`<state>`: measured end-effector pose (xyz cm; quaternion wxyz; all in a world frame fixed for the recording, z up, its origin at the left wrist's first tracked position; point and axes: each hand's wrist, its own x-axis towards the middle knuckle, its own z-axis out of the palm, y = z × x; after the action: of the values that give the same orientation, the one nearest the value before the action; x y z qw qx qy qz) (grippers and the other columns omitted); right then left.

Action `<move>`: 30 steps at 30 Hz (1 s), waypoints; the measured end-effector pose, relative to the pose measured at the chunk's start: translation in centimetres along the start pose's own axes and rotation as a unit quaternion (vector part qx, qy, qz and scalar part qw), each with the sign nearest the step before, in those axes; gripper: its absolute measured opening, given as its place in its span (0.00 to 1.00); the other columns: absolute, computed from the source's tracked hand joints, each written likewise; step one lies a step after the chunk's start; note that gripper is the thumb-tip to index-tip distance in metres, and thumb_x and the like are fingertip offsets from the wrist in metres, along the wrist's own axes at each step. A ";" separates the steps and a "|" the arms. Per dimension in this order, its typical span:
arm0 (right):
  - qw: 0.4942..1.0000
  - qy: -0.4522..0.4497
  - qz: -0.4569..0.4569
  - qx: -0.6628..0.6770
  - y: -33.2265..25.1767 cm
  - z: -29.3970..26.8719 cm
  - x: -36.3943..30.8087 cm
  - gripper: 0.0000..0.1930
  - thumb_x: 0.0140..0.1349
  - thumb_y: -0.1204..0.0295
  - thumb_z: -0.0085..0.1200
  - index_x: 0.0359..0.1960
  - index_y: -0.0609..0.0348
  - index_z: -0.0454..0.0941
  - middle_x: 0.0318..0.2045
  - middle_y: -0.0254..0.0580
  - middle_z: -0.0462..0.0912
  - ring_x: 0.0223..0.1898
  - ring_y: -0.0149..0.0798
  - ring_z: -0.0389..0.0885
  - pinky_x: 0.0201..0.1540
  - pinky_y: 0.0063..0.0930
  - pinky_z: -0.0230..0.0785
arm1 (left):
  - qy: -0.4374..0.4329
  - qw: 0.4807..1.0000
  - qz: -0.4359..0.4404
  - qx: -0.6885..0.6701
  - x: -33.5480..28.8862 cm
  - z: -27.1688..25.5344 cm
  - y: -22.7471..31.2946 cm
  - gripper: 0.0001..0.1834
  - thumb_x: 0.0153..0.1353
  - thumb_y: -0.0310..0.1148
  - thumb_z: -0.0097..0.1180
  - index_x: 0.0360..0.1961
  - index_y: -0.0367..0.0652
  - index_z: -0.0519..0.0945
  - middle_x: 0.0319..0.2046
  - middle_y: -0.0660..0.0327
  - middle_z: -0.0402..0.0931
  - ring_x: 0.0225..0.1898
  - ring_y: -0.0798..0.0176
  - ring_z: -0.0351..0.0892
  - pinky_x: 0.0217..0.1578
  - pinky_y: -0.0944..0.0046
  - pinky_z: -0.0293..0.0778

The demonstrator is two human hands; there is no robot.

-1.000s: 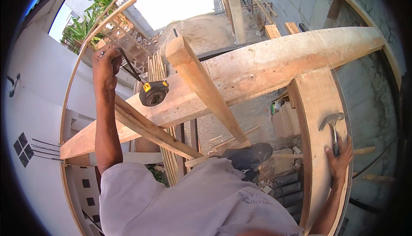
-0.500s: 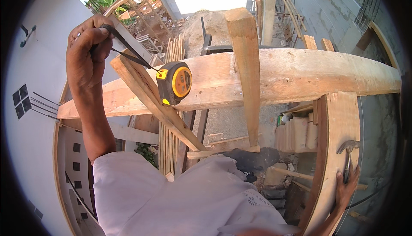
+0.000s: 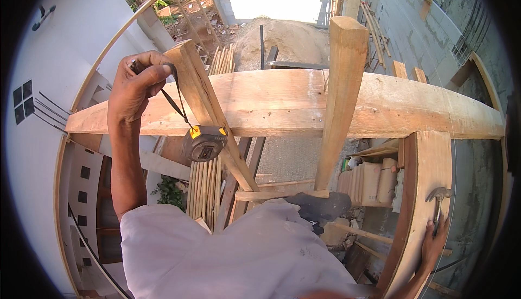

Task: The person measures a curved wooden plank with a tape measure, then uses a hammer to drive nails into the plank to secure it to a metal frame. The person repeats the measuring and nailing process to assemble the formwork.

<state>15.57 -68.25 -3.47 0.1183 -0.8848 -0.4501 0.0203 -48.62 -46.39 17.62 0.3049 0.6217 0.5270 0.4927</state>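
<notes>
My left hand (image 3: pixel 139 84) is raised at the left and closed on the dark wrist strap (image 3: pixel 175 103) of a tape measure. From this strap the black and yellow tape measure (image 3: pixel 205 143) hangs in the air, in front of a slanted wooden post (image 3: pixel 209 98). A small thin object shows at the knuckles of that hand, too small to name. At the lower right my right hand (image 3: pixel 432 244) rests on a wooden beam (image 3: pixel 420 190), its fingers around the dark grip of a claw hammer (image 3: pixel 438 198). The hammer's metal head lies on the beam beyond the fingers.
A thick wooden beam (image 3: pixel 271 106) crosses in front of me. A second post (image 3: pixel 344 82) stands upright before it. Below are stacked bamboo poles (image 3: pixel 205 187), bags (image 3: pixel 369 182) and a sand heap (image 3: pixel 296 38). A thin string runs along the right.
The view has shifted. My left hand has come lower and to the right, and the hanging tape measure has turned and swung down. My right hand stays at the hammer on the beam.
</notes>
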 end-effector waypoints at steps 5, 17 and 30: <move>0.998 0.049 -0.029 -0.025 -0.6 -0.1 -0.2 0.27 0.66 0.61 0.50 0.62 0.64 0.69 0.66 0.63 0.61 0.68 0.61 0.57 0.68 0.49 0.51 | 0.000 0.996 -0.004 0.094 2.6 -1.0 -1.4 0.06 0.51 0.29 0.65 0.25 0.36 0.83 0.17 0.68 0.74 0.18 0.76 0.65 0.21 0.74 0.59; 0.989 0.123 -0.037 -0.077 -2.2 0.3 -0.7 0.16 0.66 0.69 0.50 0.51 0.67 0.76 0.40 0.56 0.77 0.43 0.59 0.77 0.44 0.47 0.68 | -0.088 0.963 0.109 0.230 5.8 -2.4 0.3 0.07 0.51 0.30 0.68 0.28 0.37 0.85 0.20 0.65 0.78 0.22 0.75 0.73 0.23 0.72 0.66; 0.973 0.229 -0.018 0.027 -2.7 -0.7 -0.9 0.09 0.69 0.72 0.46 0.43 0.67 0.70 0.33 0.55 0.75 0.38 0.58 0.75 0.40 0.45 0.66 | -0.045 0.970 0.156 0.179 4.8 -3.1 -1.9 0.11 0.52 0.33 0.70 0.29 0.35 0.85 0.21 0.65 0.78 0.20 0.75 0.69 0.22 0.71 0.64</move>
<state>13.01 -67.54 -2.25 0.2425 -0.8541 -0.4264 -0.1731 -52.33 -41.77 18.35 0.1318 0.7621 0.4888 0.4036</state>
